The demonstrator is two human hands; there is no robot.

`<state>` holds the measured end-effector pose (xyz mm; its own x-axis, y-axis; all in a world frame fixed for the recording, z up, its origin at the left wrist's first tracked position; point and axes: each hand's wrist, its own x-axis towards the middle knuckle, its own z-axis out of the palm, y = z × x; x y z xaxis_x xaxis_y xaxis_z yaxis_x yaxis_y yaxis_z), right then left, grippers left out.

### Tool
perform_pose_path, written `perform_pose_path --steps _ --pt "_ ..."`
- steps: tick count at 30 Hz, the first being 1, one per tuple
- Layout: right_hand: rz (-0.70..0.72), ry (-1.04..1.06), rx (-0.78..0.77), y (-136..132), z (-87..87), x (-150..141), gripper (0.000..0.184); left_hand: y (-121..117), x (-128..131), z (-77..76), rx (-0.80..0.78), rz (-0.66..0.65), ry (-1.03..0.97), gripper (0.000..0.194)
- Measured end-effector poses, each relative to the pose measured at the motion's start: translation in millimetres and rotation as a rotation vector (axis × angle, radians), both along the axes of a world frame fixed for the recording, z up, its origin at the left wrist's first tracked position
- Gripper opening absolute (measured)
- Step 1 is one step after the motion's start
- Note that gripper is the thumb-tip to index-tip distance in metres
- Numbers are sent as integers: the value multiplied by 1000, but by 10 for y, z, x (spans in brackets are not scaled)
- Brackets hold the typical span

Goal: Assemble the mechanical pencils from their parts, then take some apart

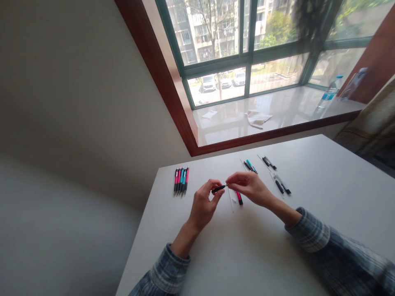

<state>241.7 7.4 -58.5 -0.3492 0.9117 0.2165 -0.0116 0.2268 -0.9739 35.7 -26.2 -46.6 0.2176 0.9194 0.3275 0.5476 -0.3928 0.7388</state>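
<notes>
My left hand (205, 202) is closed on a black pen grip (218, 189), thumb and fingers pinching its sides. At the grip's right end, my right hand (248, 187) pinches a small silvery piece (226, 185), which looks like a metal pen tip. Whether the two parts are joined or just touching I cannot tell. Under the hands lie a pink and black pen barrel (239, 198), partly hidden by my right hand, and a thin white refill (231, 201). A small clear piece rests between them.
A row of several pink, teal and black pens (181, 181) lies at the left of the white table (216, 263). Beyond my right hand are teal and black pen parts (250, 165), black and clear parts (269, 163), and another group (282, 186). A window sill (228, 127) holds bottles.
</notes>
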Motion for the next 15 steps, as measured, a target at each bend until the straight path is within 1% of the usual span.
perform_pose_path --steps 9,15 --pt "19 -35 8 -5 -8 5 20 10 3 5 2 -4 4 11" --pt "-18 -114 48 -1 -26 -2 21 7 8 21 25 -4 12 9"
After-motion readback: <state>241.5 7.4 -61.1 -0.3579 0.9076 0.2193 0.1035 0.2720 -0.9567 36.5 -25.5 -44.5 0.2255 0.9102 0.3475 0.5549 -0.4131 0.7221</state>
